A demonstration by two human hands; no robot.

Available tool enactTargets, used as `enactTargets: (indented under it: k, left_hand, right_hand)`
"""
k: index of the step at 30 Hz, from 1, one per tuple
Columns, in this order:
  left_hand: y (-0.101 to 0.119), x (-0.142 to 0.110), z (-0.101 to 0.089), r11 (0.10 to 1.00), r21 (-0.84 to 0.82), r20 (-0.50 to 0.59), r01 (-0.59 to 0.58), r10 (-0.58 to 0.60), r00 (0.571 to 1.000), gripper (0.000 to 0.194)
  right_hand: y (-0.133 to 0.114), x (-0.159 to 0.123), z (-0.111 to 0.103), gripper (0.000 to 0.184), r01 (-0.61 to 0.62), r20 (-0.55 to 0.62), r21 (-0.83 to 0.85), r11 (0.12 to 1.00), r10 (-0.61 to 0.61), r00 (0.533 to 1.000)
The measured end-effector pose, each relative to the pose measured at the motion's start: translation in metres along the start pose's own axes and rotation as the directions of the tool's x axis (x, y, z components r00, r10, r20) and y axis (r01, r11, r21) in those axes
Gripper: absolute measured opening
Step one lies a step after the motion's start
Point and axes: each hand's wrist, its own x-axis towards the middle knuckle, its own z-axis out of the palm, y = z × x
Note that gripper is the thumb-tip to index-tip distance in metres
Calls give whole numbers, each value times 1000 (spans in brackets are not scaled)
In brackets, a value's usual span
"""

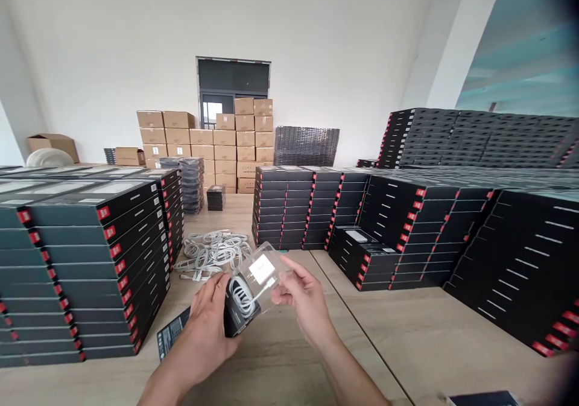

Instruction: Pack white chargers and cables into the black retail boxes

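Note:
My left hand (203, 321) is closed around a small black box (230, 321), tilted above the table. A clear plastic tray (268, 250) sticks out of the box's upper end. In the tray sit a white charger (262, 269) and a coiled white cable (243, 297). My right hand (305, 300) pinches the tray's right edge between thumb and fingers. Behind my left hand is a dark printed panel (173, 332); whether it belongs to the same box I cannot tell. Just beyond my hands lies a loose pile of white cables (215, 252).
Tall stacks of black boxes (90, 273) stand on the left, with more black box stacks (294, 210) ahead and on the right. A lower box stack (362, 267) sits right of my hands. Cardboard cartons (226, 152) and stacked plastic trays (192, 186) are farther back.

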Motion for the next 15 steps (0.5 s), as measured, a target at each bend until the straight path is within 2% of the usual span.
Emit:
enactTargets:
  k: [4,7,9,13,15]
  left_hand:
    - [9,1,-7,999,-8,-4,-45,45,999,91]
    - [15,1,-10,997,-49,8,-60,60,998,91]
    - [18,1,-11,995,-74,21,-70,71,997,92]
    - [24,0,-12,988,-116,70,-97,105,992,96]
    - [29,-1,-10,984,-142,84,-104,117,990,97]
  right_hand:
    - [-1,0,0,40,-192,201,210,959,150,968]
    - [2,1,-2,30,-219,230,261,940,160,960]
    - [6,1,-6,26,-235,264,166,958,187,946]
    - [9,-6,-12,35,-275,446,-99,956,289,847]
    - [6,-9,-12,43,-243,455,-152,958,286,843]
